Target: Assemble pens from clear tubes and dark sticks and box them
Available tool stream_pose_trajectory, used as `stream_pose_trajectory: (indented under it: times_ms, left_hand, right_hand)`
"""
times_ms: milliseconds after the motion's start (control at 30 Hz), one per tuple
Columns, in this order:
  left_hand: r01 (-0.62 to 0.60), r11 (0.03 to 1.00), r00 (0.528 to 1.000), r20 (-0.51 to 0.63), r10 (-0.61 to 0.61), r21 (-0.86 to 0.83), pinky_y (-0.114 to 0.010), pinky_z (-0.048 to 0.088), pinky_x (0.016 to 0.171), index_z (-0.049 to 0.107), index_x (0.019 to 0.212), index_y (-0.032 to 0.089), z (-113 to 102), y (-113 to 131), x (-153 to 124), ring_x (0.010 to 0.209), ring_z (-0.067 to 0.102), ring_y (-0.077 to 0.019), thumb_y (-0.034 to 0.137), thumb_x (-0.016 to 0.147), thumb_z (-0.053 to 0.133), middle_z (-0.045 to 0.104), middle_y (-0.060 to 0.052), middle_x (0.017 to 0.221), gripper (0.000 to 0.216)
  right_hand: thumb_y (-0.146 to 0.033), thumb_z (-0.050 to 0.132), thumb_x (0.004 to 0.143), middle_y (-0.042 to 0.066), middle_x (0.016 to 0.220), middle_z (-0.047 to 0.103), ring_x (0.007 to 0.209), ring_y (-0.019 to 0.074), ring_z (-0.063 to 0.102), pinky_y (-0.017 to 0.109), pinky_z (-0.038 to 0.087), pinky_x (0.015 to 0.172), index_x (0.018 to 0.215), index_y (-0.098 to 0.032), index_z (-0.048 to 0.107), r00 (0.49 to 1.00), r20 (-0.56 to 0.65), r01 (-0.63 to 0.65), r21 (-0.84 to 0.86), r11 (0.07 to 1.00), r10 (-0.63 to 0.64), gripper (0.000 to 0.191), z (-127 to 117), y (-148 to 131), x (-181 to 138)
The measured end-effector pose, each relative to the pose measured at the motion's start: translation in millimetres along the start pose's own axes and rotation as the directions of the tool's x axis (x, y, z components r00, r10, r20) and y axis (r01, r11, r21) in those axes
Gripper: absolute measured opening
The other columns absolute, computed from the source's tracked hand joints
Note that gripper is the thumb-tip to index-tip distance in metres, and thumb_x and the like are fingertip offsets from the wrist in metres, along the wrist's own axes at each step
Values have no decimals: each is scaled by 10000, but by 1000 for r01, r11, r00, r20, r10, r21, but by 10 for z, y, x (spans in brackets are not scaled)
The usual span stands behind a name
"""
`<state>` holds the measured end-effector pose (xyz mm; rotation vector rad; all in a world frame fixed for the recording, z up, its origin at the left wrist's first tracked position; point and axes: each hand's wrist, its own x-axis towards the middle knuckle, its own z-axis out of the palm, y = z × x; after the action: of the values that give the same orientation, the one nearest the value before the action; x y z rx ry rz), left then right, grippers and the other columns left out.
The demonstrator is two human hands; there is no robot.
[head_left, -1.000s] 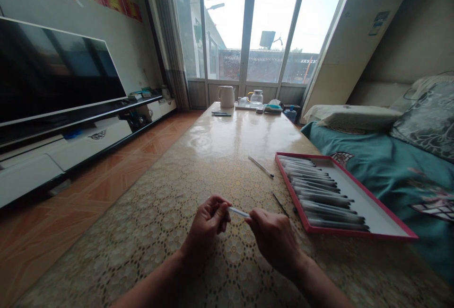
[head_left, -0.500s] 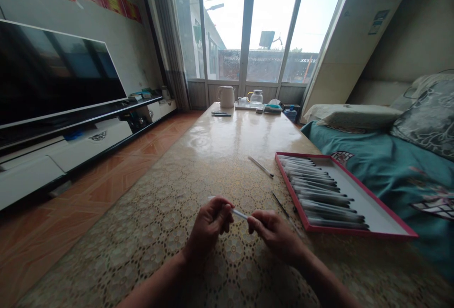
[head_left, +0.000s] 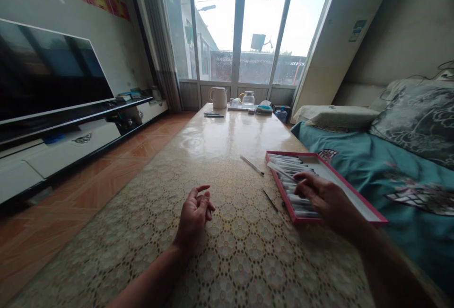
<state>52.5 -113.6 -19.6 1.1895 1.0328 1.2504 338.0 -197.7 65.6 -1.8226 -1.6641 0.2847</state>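
Note:
My left hand (head_left: 194,211) rests on the lace-patterned table (head_left: 213,166) with fingers loosely curled and apart, holding nothing. My right hand (head_left: 324,198) is over the red-rimmed tray (head_left: 349,192) of white pens (head_left: 289,162), pinching one white pen (head_left: 282,171) that points up-left above the rows. Two loose thin pieces lie on the table left of the tray: a pale stick (head_left: 251,165) and a dark refill (head_left: 270,200).
A white kettle (head_left: 219,97), a glass jar (head_left: 248,99) and small items stand at the table's far end by the window. A TV (head_left: 46,76) on a low stand lines the left wall. A teal-covered bed (head_left: 390,180) with pillows lies on the right.
Both hands held one pen together over the table. Now my right hand has carried it right to the tray, and my left hand has let go and lies open.

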Motion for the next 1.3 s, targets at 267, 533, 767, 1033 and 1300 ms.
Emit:
stream_pose_trajectory:
  times_ms: [267,533,767,1033,1300]
  left_hand:
    - [4,1000,1000,3,-4,3,-164,297,363,539,1027,138,9,5,-1,378,409,-59,448,765,606,564,48,543,412]
    - [-19,1000,999,-49,18,-15,-163,306,356,532,996,150,-22,7,38,366,402,-59,439,768,604,560,54,528,375]
    - [-68,998,992,-112,66,-9,-165,324,370,540,1002,164,-67,50,49,383,410,-64,408,794,577,560,50,554,323]
    - [-270,706,933,-3,360,655,-333,490,715,669,893,181,-305,20,168,776,611,-201,189,791,542,667,-68,870,163]
    - [-288,362,945,203,256,886,-383,427,860,684,943,141,-293,-50,160,921,531,-256,118,774,531,642,-112,939,229]
  right_hand:
    - [-274,432,837,77,970,679,936,237,631,344,460,797,911,-211,648,988,-88,79,-429,900,-129,237,-34,1008,11]
    - [-234,468,830,85,984,666,978,247,603,366,447,832,970,-203,647,963,-206,72,-431,900,-175,230,143,1143,7]
    - [-220,436,898,62,915,645,812,188,627,267,451,717,890,-189,625,990,42,143,-355,924,-137,192,440,193,-72]
    - [0,376,876,172,965,660,862,232,678,263,467,641,1002,-96,651,941,242,2,-703,712,236,317,807,-376,-91]
    - [43,337,851,197,875,678,831,298,698,340,502,596,928,-61,672,937,211,-35,-734,678,278,360,938,-430,33]
